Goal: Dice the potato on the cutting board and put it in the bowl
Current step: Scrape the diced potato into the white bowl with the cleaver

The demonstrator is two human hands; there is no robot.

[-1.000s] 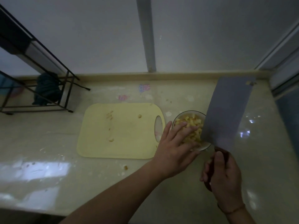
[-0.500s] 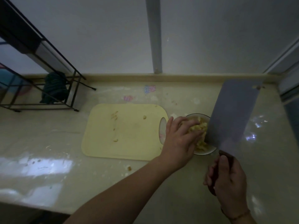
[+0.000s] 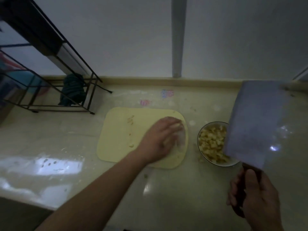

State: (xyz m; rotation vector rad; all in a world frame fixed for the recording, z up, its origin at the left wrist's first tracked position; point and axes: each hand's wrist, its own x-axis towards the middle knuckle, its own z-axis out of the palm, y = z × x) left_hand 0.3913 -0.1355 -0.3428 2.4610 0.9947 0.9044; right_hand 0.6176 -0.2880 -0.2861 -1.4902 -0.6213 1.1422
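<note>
A pale yellow cutting board (image 3: 120, 140) lies on the counter with a few potato scraps (image 3: 131, 120) left on it. My left hand (image 3: 161, 139) lies over the board's right end, blurred by motion, its fingers over the handle hole. To the right stands a small bowl (image 3: 200, 152) filled with diced potato (image 3: 211, 144). My right hand (image 3: 253, 195) grips the dark handle of a cleaver (image 3: 256, 124), whose broad blade is held up flat and hides the bowl's right side.
A black wire rack (image 3: 50, 80) with a dark cloth (image 3: 73, 90) stands at the back left. The counter's front edge (image 3: 25, 197) runs along the lower left. Potato crumbs (image 3: 200, 159) lie beside the bowl. A wall closes off the back.
My left hand has left the bowl and moved left onto the cutting board's right end. The cleaver in my right hand stays raised beside the bowl.
</note>
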